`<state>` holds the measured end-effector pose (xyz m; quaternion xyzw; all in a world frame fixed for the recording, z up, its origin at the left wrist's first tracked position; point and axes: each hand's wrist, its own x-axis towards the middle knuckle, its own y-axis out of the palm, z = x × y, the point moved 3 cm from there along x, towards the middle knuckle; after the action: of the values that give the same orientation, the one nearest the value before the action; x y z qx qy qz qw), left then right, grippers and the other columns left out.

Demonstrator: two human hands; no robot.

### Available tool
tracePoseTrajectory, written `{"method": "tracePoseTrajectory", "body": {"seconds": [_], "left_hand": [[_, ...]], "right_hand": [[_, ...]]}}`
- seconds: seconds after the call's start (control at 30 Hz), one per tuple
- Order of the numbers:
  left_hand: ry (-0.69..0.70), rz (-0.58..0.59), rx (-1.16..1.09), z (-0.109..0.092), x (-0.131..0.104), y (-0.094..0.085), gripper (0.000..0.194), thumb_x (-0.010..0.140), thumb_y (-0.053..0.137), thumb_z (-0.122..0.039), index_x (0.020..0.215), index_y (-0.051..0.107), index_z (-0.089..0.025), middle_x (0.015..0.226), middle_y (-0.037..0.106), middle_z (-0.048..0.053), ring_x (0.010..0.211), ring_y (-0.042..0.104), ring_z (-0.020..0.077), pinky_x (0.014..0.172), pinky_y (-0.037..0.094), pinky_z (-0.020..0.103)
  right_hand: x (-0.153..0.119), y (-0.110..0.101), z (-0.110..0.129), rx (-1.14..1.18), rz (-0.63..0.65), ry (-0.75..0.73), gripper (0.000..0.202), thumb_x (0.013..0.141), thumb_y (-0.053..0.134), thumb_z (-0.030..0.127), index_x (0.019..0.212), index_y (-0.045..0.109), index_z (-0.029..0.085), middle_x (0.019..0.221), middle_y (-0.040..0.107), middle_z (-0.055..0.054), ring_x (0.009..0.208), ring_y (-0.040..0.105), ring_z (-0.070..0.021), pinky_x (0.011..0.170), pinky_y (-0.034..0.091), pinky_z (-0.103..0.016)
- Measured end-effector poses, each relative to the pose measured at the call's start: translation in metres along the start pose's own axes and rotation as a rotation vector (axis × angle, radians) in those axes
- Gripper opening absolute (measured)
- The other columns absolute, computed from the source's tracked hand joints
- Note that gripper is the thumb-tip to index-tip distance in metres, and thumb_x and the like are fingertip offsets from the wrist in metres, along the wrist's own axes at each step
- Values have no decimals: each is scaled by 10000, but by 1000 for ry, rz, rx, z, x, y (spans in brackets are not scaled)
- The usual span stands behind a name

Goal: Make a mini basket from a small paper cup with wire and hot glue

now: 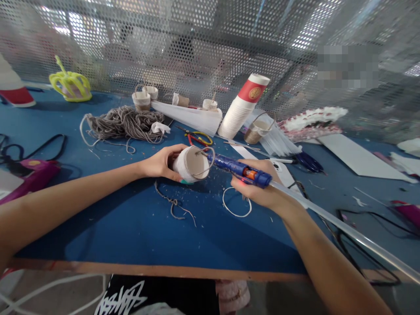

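Fingers of the left hand (162, 164) curl round a small white cup (183, 166) from its nine o'clock side, the thumb along the near wall, so that hand is the nearer one. Taking twelve o'clock as straight away from the person, the cup leans with its mouth turned upward and toward three o'clock. A thin string handle (214, 159) arches out over that mouth. At three o'clock, the right hand (267, 197) has its fingers closed about a blue glue gun (226, 164), apart from the cup. The gun's long axis runs roughly from ten o'clock at the nozzle to four o'clock at the rear, where a long glue stick (344, 229) trails out. Its nozzle sits beside the rim, near one foot of the handle (whether it touches, I cannot tell). That loop seems the main thing in the way, since it curves just past the tip.

Farther out, knotted string (173, 202) lies at seven o'clock and a white ring (238, 216) at four. Pliers (200, 139) with red and yellow grips lie near twelve, heaped yarn (127, 124) at ten, and a leaning stack of paper cups (238, 111) at one.
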<state>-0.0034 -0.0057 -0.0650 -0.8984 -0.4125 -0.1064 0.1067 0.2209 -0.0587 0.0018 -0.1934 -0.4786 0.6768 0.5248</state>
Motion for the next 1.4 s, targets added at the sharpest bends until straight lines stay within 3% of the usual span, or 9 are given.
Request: {"method": "tracePoseTrajectory", "body": {"seconds": [0.5, 0.9, 1.1, 1.2, 1.3, 1.4], "left_hand": [[-1, 21, 1, -2, 0, 1, 716, 491, 827, -157, 1144, 533, -153, 1140, 630, 101, 1082, 572, 263, 964, 413, 425], [1, 5, 8, -1, 0, 0, 719, 474, 834, -172, 1131, 543, -159, 1127, 637, 99, 1084, 569, 268, 962, 407, 430], [-36, -16, -28, 0, 0, 0, 706, 460, 830, -162, 1101, 537, -160, 1098, 632, 84, 1059, 575, 254, 970, 403, 419], [-59, -54, -40, 2, 0, -1, 720, 460, 830, -177, 1111, 525, -158, 1102, 625, 88, 1064, 568, 261, 964, 408, 427], [-74, -109, -45, 4, 0, -2, 739, 467, 827, -181, 1133, 508, -160, 1111, 618, 93, 1065, 564, 264, 948, 420, 433], [-87, -150, -41, 5, 0, -3, 752, 474, 822, -183, 1147, 487, -166, 1124, 608, 94, 1078, 556, 267, 945, 426, 443]], "right_hand": [[5, 14, -1, 10, 37, -48, 171, 597, 518, 202, 515, 369, 207, 498, 417, 39, 486, 388, -93, 502, 299, -251], [-2, -1, 1, -4, 10, 24, 157, 626, 532, 193, 520, 418, 206, 450, 408, 51, 435, 393, -87, 463, 295, -247], [-5, -10, 1, -16, -70, 5, 160, 629, 553, 189, 522, 436, 212, 458, 421, 40, 442, 396, -103, 464, 286, -264], [-4, -19, -7, -14, -169, 10, 175, 667, 553, 214, 547, 426, 223, 499, 439, 24, 471, 417, -122, 497, 314, -282], [0, -23, -20, -215, -314, -48, 249, 668, 590, 250, 598, 352, 237, 591, 431, 8, 536, 418, -141, 539, 327, -301], [8, -11, -33, -390, -270, -103, 277, 666, 607, 293, 684, 336, 242, 704, 461, -31, 607, 452, -177, 556, 354, -322]]}}
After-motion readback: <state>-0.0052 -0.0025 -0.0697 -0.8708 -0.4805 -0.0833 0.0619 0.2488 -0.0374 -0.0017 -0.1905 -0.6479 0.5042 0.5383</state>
